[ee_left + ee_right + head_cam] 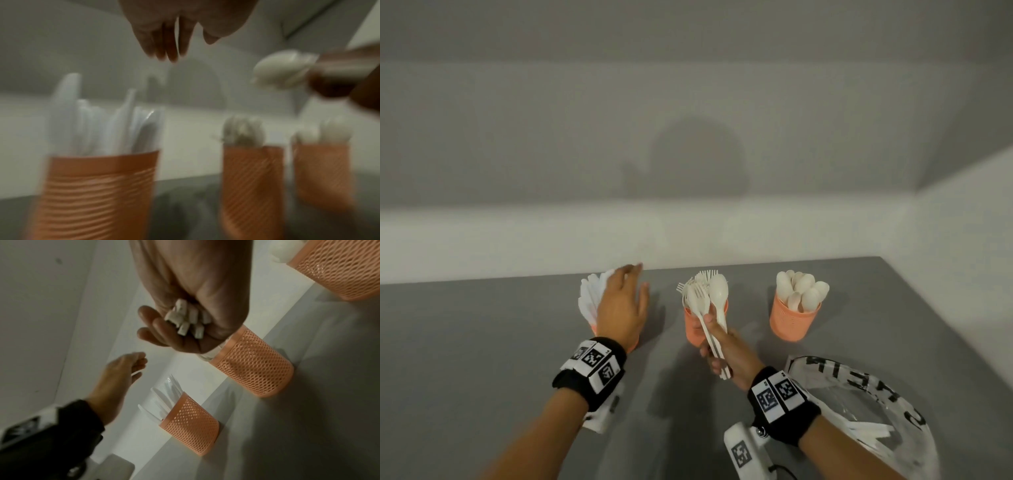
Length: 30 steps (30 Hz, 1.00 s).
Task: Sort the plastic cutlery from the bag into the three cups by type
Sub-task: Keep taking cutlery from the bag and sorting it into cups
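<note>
Three orange mesh cups stand in a row. The knife cup [632, 344] on the left is mostly hidden behind my left hand [631, 284], which hovers open above the white knives [589, 298]. The fork cup [694, 330] is in the middle and the spoon cup [792, 323] on the right. My right hand [714, 346] grips a bundle of forks and one spoon [717, 294] by the handles, just in front of the fork cup. In the right wrist view the handle ends [188, 321] stick out of my fist. The left wrist view is blurred; its fingers [168, 42] hang straight.
A clear plastic bag [893, 387] with black lettering lies at the near right with a few white pieces inside. The grey table [482, 342] meets a white wall close behind the cups.
</note>
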Each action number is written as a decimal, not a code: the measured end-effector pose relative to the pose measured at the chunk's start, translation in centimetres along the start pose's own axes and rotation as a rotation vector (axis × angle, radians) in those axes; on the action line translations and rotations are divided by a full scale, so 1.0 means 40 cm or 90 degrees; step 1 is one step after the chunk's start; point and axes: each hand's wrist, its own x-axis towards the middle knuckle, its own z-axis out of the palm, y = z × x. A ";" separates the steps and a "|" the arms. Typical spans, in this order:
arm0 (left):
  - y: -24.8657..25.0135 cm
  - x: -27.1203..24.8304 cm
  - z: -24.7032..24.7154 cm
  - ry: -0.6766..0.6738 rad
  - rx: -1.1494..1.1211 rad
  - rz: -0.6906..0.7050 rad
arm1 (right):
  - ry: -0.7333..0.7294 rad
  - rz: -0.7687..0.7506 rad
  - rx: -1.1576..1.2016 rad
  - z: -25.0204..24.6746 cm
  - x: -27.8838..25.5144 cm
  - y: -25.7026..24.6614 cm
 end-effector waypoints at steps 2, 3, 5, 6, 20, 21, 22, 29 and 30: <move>0.071 -0.019 0.009 -0.055 -0.176 -0.111 | 0.013 -0.019 -0.004 0.005 -0.001 0.000; 0.103 -0.029 0.015 -0.096 -0.237 -0.175 | 0.021 -0.030 -0.011 0.008 -0.002 0.002; 0.144 -0.051 0.043 -0.203 -0.327 -0.271 | 0.038 -0.049 -0.024 0.015 -0.001 0.008; 0.158 -0.062 0.058 -0.252 -0.351 -0.293 | 0.047 -0.054 -0.026 0.018 -0.002 0.011; 0.202 -0.064 0.083 -0.247 -0.376 -0.253 | 0.055 -0.086 -0.082 -0.032 -0.077 0.039; 0.195 -0.050 0.075 -0.273 -0.362 -0.226 | 0.049 -0.079 -0.091 -0.037 -0.078 0.042; 0.188 -0.039 0.068 -0.311 -0.343 -0.207 | 0.045 -0.071 -0.098 -0.042 -0.081 0.043; 0.189 0.006 0.063 -0.327 -0.297 -0.149 | -0.008 -0.044 -0.118 -0.077 -0.099 0.038; 0.192 0.011 0.063 -0.304 -0.314 -0.163 | -0.012 -0.046 -0.119 -0.080 -0.102 0.037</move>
